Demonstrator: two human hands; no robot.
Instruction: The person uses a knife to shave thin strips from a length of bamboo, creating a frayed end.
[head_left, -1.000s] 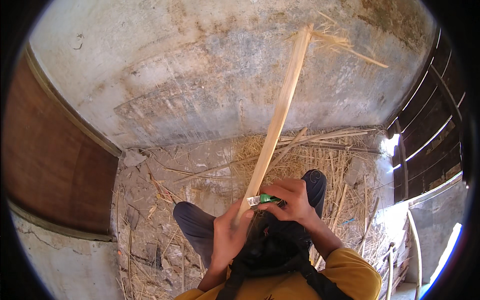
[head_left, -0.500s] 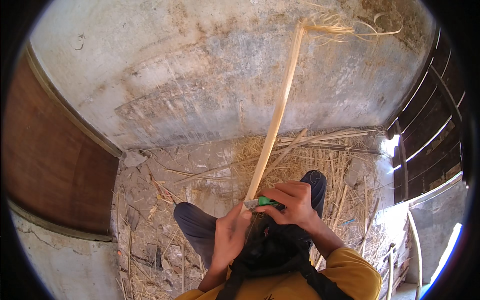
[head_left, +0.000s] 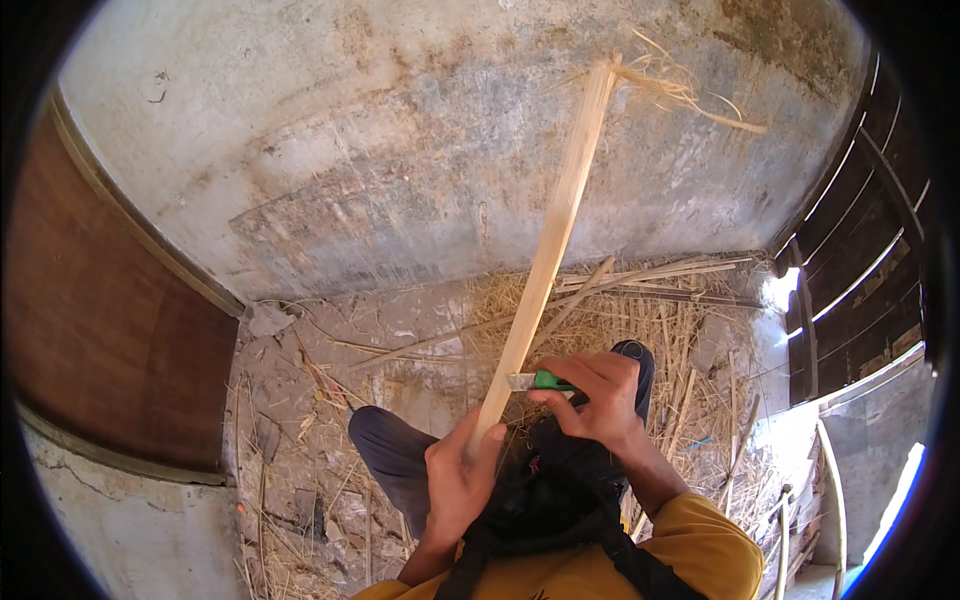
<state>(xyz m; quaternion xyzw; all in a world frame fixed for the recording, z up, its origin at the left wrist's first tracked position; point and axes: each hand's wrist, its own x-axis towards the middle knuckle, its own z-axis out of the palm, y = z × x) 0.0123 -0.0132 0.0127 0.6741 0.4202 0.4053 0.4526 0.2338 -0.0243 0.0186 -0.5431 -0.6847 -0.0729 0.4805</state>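
Note:
A long pale bamboo strip (head_left: 553, 240) rises from my lap toward the wall, its far tip frayed into thin fibres (head_left: 680, 90). My left hand (head_left: 457, 478) grips its lower end. In my right hand (head_left: 598, 400) is a small knife with a green handle (head_left: 538, 381), its blade laid across the strip just above my left hand. Both knees in dark trousers show under my hands.
A stained plaster wall (head_left: 400, 160) fills the far side. A brown wooden panel (head_left: 100, 330) stands at left, a dark slatted gate (head_left: 860, 260) at right. Loose bamboo strips and shavings (head_left: 650, 290) litter the ground ahead.
The strip has been pushed up and to the right, and its frayed tip now hangs lower to the right. Both hands keep their grip.

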